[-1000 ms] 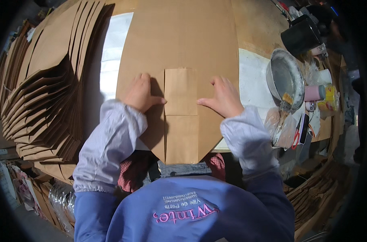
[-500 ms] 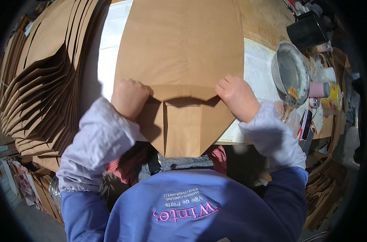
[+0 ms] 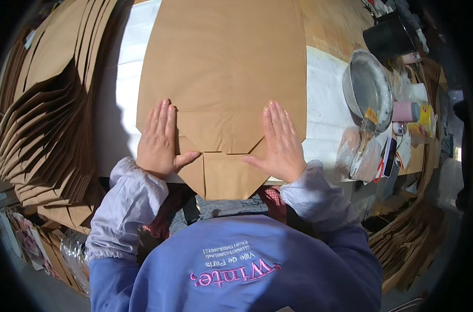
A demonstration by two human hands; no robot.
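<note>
A large brown paper bag (image 3: 226, 67) lies flat on the table in front of me, its folded bottom end hanging slightly over the near edge. My left hand (image 3: 161, 140) rests flat on the left side of the folded end, fingers stretched away from me and thumb pointing inward. On the right side, my right hand (image 3: 279, 141) presses down in the same way, palm flat and thumb turned inward. Between the thumbs runs the fold line, with a narrow flap (image 3: 228, 174) nearest my body. Neither hand grips anything.
At the left stands a thick stack of folded brown paper bags (image 3: 49, 130). To the right are a metal basin (image 3: 353, 86) with a brush (image 3: 370, 117) in it, a black container (image 3: 390, 36), a pink cylinder (image 3: 404, 112) and a dark phone-like object (image 3: 390, 156). White sheeting (image 3: 327, 104) covers the table.
Both hands have let go of the bag's folded edge and opened out flat on it. The raised bottom flap now lies pressed down.
</note>
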